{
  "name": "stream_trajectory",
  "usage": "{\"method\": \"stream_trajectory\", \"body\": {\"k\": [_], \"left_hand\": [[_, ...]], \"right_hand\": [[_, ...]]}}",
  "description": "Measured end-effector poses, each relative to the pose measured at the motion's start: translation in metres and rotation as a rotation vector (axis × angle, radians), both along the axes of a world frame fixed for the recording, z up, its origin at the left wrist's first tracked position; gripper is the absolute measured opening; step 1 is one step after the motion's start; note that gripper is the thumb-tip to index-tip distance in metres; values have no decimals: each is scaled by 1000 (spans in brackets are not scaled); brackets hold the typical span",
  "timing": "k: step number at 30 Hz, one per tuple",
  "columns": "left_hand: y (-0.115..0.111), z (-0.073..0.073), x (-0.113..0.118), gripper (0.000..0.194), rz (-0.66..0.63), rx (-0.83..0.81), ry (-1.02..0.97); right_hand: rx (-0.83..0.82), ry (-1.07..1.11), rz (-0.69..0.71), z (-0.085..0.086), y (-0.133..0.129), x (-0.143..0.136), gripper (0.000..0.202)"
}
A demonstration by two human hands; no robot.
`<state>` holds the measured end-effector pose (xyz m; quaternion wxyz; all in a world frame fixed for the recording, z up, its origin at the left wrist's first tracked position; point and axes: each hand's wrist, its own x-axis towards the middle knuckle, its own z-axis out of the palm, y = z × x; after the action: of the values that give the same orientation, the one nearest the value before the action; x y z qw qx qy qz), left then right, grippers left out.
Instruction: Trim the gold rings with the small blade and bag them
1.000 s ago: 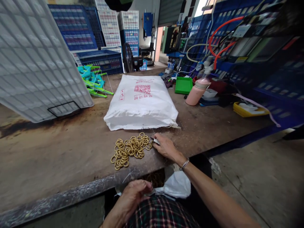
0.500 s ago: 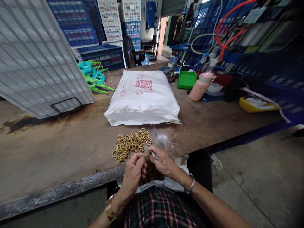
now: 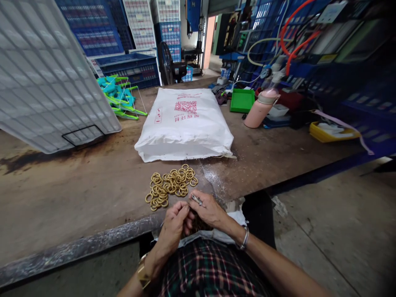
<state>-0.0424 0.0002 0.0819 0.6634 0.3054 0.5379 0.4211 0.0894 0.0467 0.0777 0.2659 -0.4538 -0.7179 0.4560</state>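
Brown table's edge (image 3: 93, 243) — hands (image 3: 175, 222) near it, beside rings (image 3: 170, 186).

Showing gold-coloured rings (image 3: 168, 187) of smooth, softly shining metal on a matt, stained brown counter (image 3: 93, 185) with a scuffed, whitish edge. Showing a small tool (image 3: 196, 200) glinting like grey metal, a silvery, polished bracelet (image 3: 246, 238) and a glossy golden wristband (image 3: 142, 275). Presenting a matt, creased white sack (image 3: 185, 128), a ribbed plastic crate (image 3: 55, 82), a smooth green plastic tray (image 3: 243, 100), a satiny pink bottle (image 3: 257, 113) and soft, matt plaid cloth (image 3: 210, 268).
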Motion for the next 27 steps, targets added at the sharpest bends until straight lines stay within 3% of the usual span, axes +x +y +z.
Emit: {"method": "stream_trajectory", "body": {"k": [5, 9, 14, 20, 27], "left_hand": [[-4, -1, -1, 32, 22, -4, -108], [-8, 0, -3, 30, 44, 36, -105], [-7, -1, -4, 30, 53, 88, -49], [-9, -5, -5, 32, 41, 119, 10], [-13, -5, -6, 34, 38, 137, 36]], "right_hand": [[-32, 42, -28, 4, 0, -3, 19], [59, -64, -69, 4, -3, -1, 19], [254, -285, 62, 2, -13, 4, 16], [339, -356, 103, -12, -18, 4, 17], [251, -586, 159, -2, -16, 1, 23]]}}
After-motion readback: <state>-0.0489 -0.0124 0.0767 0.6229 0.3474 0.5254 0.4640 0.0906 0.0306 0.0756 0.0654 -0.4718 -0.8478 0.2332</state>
